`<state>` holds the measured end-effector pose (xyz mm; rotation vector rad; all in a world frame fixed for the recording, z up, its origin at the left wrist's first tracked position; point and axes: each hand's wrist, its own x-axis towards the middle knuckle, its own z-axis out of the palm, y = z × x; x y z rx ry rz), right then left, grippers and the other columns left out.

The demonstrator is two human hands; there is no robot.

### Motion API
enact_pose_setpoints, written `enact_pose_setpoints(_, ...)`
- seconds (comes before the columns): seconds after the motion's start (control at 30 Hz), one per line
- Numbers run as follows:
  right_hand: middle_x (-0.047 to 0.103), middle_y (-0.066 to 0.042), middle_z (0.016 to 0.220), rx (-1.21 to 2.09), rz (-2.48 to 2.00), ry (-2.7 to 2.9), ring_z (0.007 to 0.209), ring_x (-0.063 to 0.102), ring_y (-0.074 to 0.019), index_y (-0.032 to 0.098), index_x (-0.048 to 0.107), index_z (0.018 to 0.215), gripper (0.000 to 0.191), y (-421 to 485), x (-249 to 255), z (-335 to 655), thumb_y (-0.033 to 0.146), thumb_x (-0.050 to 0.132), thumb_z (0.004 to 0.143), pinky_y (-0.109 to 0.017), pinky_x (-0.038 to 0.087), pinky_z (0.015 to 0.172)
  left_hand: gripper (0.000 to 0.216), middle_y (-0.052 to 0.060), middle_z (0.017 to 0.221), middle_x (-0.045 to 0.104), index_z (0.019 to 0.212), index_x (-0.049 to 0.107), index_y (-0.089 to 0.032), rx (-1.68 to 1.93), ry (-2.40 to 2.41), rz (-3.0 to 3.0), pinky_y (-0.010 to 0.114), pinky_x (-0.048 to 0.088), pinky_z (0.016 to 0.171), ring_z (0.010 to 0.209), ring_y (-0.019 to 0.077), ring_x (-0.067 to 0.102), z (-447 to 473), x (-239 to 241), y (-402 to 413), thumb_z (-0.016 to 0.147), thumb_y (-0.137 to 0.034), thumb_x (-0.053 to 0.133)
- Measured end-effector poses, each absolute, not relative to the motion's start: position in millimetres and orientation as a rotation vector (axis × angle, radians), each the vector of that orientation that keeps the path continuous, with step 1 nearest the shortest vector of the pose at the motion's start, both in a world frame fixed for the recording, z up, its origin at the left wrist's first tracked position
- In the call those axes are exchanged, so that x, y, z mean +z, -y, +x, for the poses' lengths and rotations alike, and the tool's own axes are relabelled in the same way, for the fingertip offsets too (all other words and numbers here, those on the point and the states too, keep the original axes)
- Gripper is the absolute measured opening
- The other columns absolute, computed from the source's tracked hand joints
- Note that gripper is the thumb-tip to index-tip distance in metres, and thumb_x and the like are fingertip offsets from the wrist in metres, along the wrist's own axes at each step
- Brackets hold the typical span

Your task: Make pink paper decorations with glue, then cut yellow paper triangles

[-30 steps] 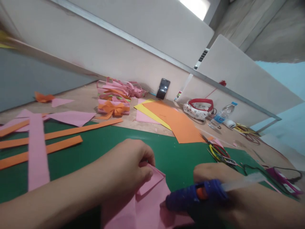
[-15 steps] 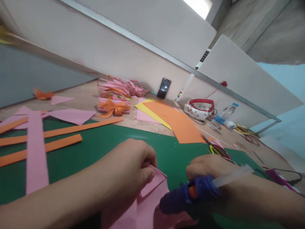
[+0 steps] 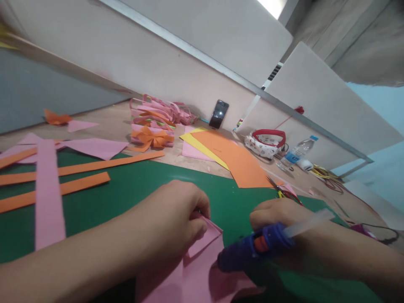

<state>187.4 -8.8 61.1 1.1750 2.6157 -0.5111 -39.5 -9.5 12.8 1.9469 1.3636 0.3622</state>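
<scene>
My left hand [image 3: 172,221] is closed in a pinch on the folded corner of a pink paper piece [image 3: 195,273] that lies on the green cutting mat [image 3: 126,189]. My right hand [image 3: 284,229] grips a blue glue gun [image 3: 252,248] with an orange trigger and a clear glue stick [image 3: 307,223] poking out of its back. The gun's nozzle points left and rests at the pink paper, just right of my left fingers.
Orange strips [image 3: 78,166] and a pink strip [image 3: 47,198] lie on the mat at left. Paper bows [image 3: 151,136], orange and yellow sheets [image 3: 233,158], a phone [image 3: 219,114], a pouch [image 3: 265,143], a water bottle [image 3: 295,153], scissors [image 3: 284,191] and cables sit beyond.
The glue gun has moved left, toward the fold under my left fingers, then eased back a little. My left hand stays pinched on the pink paper.
</scene>
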Motion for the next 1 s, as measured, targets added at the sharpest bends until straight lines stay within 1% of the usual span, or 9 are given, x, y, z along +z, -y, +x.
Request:
enact_pose_setpoints(0.1, 0.045, 0.006, 0.060, -0.414, 1.209, -2.619, 0.053, 0.040, -0.0076, 0.018, 0.044, 0.064, 0.015, 8.5, 60.5, 202.0, 0.015, 0.055, 0.073, -0.021, 0.025, 0.049, 0.016, -0.005, 0.054, 0.062, 0.059, 0.062, -0.025, 0.336, -1.372, 1.934, 0.023, 0.034, 0.047, 0.055, 0.0150, 0.057, -38.3, 12.6, 7.9, 0.065, -0.018, 0.048)
enact_pose_setpoints(0.2, 0.047, 0.006, 0.060, -0.390, 1.229, -2.620, 0.053, 0.041, -0.0076, 0.018, 0.045, 0.064, 0.015, 9.4, 60.0, 204.9, 0.016, 0.055, 0.074, -0.021, 0.025, 0.049, 0.016, -0.004, 0.057, 0.063, 0.062, 0.063, -0.026, 0.321, -1.383, 1.943, 0.024, 0.035, 0.049, 0.059, 0.0156, 0.058, -37.1, 11.5, 5.3, 0.065, -0.020, 0.049)
enact_pose_setpoints(0.4, 0.050, 0.005, 0.064, -0.532, 1.203, -2.626, 0.057, 0.043, -0.0082, 0.018, 0.048, 0.065, 0.014, 8.4, 56.8, 187.8, 0.014, 0.061, 0.068, -0.020, 0.026, 0.050, 0.017, -0.004, 0.059, 0.063, 0.063, 0.062, -0.025, 0.307, -1.373, 1.942, 0.026, 0.037, 0.050, 0.060, 0.0167, 0.058, -38.9, 10.4, 8.8, 0.068, -0.022, 0.047)
enact_pose_setpoints(0.57, 0.048, 0.006, 0.062, -0.540, 1.164, -2.684, 0.056, 0.041, -0.0078, 0.018, 0.045, 0.065, 0.016, 3.9, 53.2, 191.4, 0.016, 0.059, 0.072, -0.020, 0.026, 0.050, 0.016, -0.003, 0.061, 0.064, 0.063, 0.062, -0.026, 0.312, -1.388, 1.939, 0.027, 0.036, 0.050, 0.061, 0.0177, 0.058, -39.8, 11.1, 10.1, 0.068, -0.023, 0.046)
enact_pose_setpoints(0.77, 0.044, 0.005, 0.058, -0.502, 1.302, -2.690, 0.053, 0.038, -0.0086, 0.018, 0.045, 0.060, 0.020, 4.4, 55.3, 220.3, 0.020, 0.060, 0.074, -0.021, 0.027, 0.048, 0.016, -0.003, 0.059, 0.062, 0.063, 0.060, -0.026, 0.325, -1.387, 1.925, 0.027, 0.036, 0.049, 0.059, 0.0177, 0.057, -38.5, 9.2, 10.6, 0.070, -0.025, 0.045)
enact_pose_setpoints(0.83, 0.049, 0.003, 0.060, -0.645, 1.549, -2.672, 0.054, 0.043, -0.0103, 0.018, 0.051, 0.063, 0.017, 7.8, 54.9, 226.3, 0.025, 0.064, 0.072, -0.022, 0.032, 0.049, 0.017, -0.003, 0.059, 0.062, 0.063, 0.060, -0.026, 0.324, -1.407, 1.934, 0.027, 0.036, 0.049, 0.059, 0.0179, 0.056, -38.5, 9.0, 11.0, 0.071, -0.026, 0.046)
enact_pose_setpoints(0.87, 0.052, 0.002, 0.061, -0.778, 1.720, -2.610, 0.056, 0.046, -0.0115, 0.019, 0.056, 0.065, 0.016, 10.3, 54.0, 227.5, 0.027, 0.067, 0.070, -0.022, 0.035, 0.050, 0.017, -0.003, 0.059, 0.061, 0.062, 0.060, -0.026, 0.316, -1.410, 1.937, 0.027, 0.036, 0.050, 0.059, 0.0178, 0.056, -38.5, 8.7, 11.0, 0.071, -0.026, 0.046)
enact_pose_setpoints(0.93, 0.059, 0.001, 0.065, -1.142, 2.005, -2.388, 0.058, 0.052, -0.0135, 0.019, 0.063, 0.071, 0.016, 17.4, 50.3, 225.5, 0.031, 0.072, 0.068, -0.022, 0.041, 0.050, 0.016, -0.004, 0.060, 0.062, 0.063, 0.061, -0.026, 0.318, -1.401, 1.946, 0.027, 0.037, 0.050, 0.059, 0.0176, 0.056, -38.4, 7.6, 10.5, 0.071, -0.026, 0.047)
enact_pose_setpoints(1.0, 0.064, -0.001, 0.069, -1.550, 2.096, -2.146, 0.062, 0.058, -0.0146, 0.018, 0.066, 0.076, 0.017, 27.2, 44.2, 218.5, 0.033, 0.071, 0.068, -0.022, 0.044, 0.052, 0.016, -0.004, 0.060, 0.062, 0.064, 0.062, -0.027, 0.335, -1.385, 1.948, 0.027, 0.036, 0.050, 0.059, 0.0173, 0.057, -37.8, 5.8, 9.6, 0.071, -0.027, 0.048)
